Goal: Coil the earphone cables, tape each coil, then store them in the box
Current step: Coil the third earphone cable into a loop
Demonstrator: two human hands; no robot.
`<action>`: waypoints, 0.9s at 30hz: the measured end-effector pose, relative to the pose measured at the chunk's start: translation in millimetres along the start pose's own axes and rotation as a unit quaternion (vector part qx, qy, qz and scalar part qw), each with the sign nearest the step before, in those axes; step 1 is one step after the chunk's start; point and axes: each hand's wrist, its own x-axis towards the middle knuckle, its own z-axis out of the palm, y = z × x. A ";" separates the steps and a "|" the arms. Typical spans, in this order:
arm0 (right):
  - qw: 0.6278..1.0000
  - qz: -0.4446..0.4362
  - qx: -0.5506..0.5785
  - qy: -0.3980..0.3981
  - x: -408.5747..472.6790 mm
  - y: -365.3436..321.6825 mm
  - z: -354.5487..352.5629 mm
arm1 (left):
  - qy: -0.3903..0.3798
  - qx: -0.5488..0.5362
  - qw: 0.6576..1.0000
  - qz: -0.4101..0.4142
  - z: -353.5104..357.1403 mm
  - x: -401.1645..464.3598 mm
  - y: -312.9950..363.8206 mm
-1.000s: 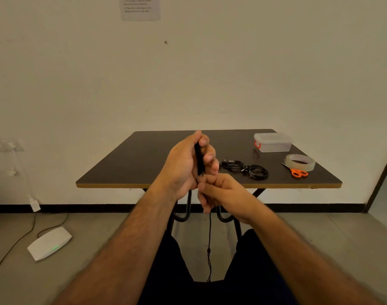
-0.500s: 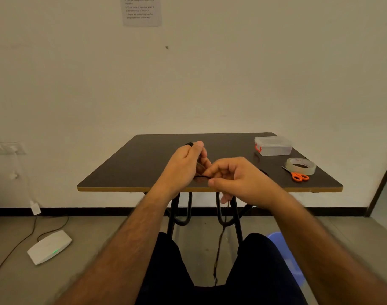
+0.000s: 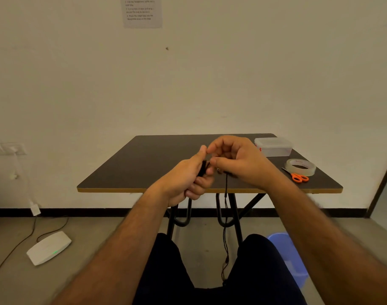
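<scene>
The left hand (image 3: 186,179) grips a small black coil of earphone cable (image 3: 226,208) in curled fingers. The right hand (image 3: 236,159) pinches the cable beside it; the loose end hangs down below both hands.

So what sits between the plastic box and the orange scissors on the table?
In the head view, the tape roll lies between the plastic box and the orange scissors, right beside the scissors; bare table separates it from the box.

right hand (image 3: 238,160) risen, cable (image 3: 226,216) following (blurred)
</scene>
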 end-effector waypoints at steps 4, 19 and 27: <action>0.997 0.004 0.076 -0.011 2.8 6.4 -0.2 | -0.050 -0.058 0.997 -0.005 -0.8 -3.2 4.2; 0.988 0.038 0.127 -0.082 2.6 25.1 10.5 | 0.036 -0.084 0.996 -0.005 7.1 -7.0 -0.5; 0.987 0.022 0.160 -0.005 6.3 26.3 14.3 | 0.040 -0.153 0.987 0.009 2.0 -6.9 2.1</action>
